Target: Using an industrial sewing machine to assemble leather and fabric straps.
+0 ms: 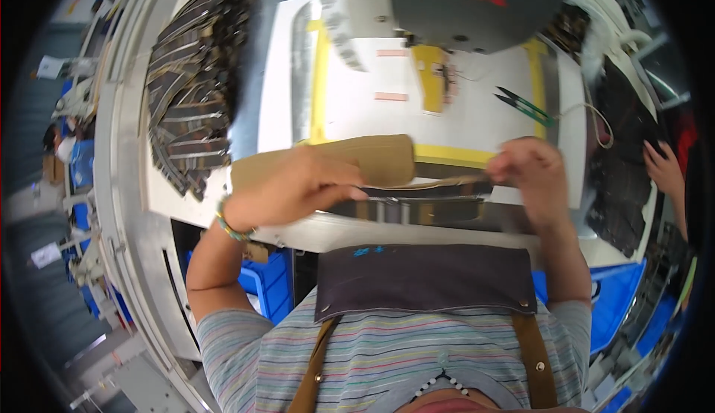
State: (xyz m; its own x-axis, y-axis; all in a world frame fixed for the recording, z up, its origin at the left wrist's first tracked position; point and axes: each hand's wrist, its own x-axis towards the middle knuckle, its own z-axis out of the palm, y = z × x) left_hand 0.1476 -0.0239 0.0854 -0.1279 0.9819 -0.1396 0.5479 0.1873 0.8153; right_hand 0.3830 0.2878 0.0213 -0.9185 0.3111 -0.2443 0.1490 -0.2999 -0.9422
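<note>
My left hand (305, 186) and my right hand (530, 178) each pinch an end of a long dark fabric strip (421, 189) with a tan edge, held across the machine bed's front edge. Behind it, partly under my left hand, lies a tan panel (387, 156). A dark, banded piece (436, 215) is below the strip. Further back, a white work plate (357, 122) framed in yellow carries a yellow template (432, 99); green-handled thread snips (525, 106) lie at its right.
Dark strap-like pieces (190, 119) are heaped at left, more dark fabric (618, 182) at right, where another person's hand (659, 167) touches it. A dark machine head (480, 3) overhangs the plate. Blue bins (272, 286) sit below the table.
</note>
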